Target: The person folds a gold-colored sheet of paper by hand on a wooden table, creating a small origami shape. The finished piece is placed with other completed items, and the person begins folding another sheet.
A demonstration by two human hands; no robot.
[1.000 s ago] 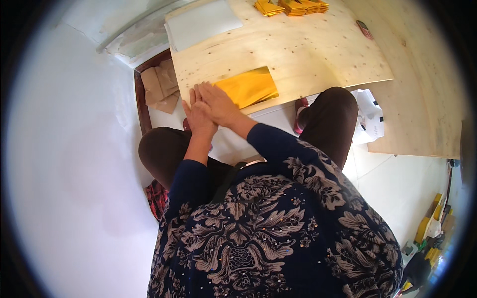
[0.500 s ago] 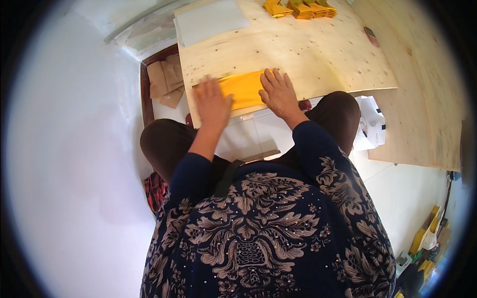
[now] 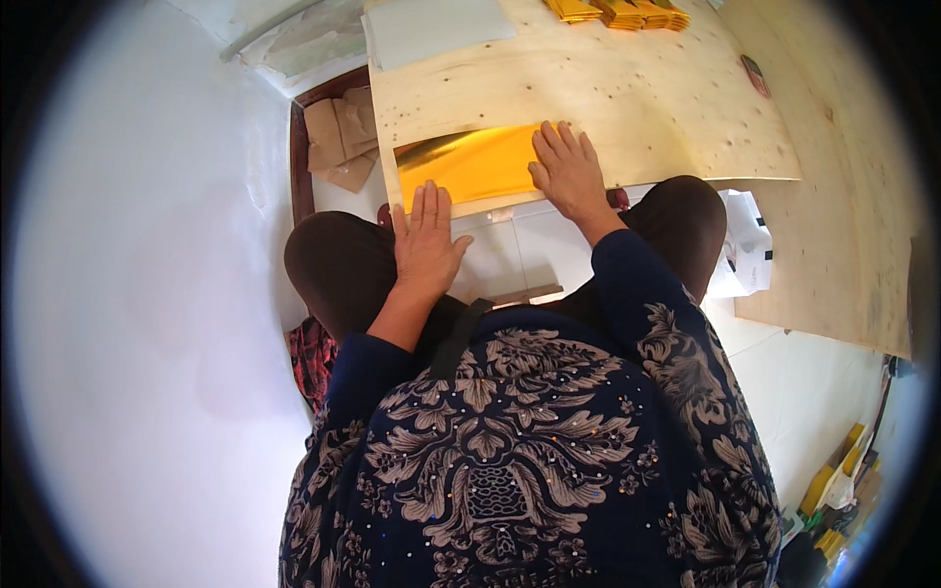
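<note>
A shiny gold foil sheet lies flat along the near edge of the plywood table. At its near left corner, my left hand has its fingers stretched over the table's edge, the tips touching the foil. My right hand rests flat on the sheet's right end with fingers spread, covering that end. Neither hand grips anything. A dark reflection crosses the foil's upper left part.
Folded gold packets lie in stacks at the far side. White sheets sit at the far left, and a small red-and-dark handheld object at the right. Brown paper is left of the table; a white bag stands below, right.
My left hand has drawn back toward me off the sheet's left part, uncovering more foil. The right hand stays on the right end. The whole view has shifted slightly.
</note>
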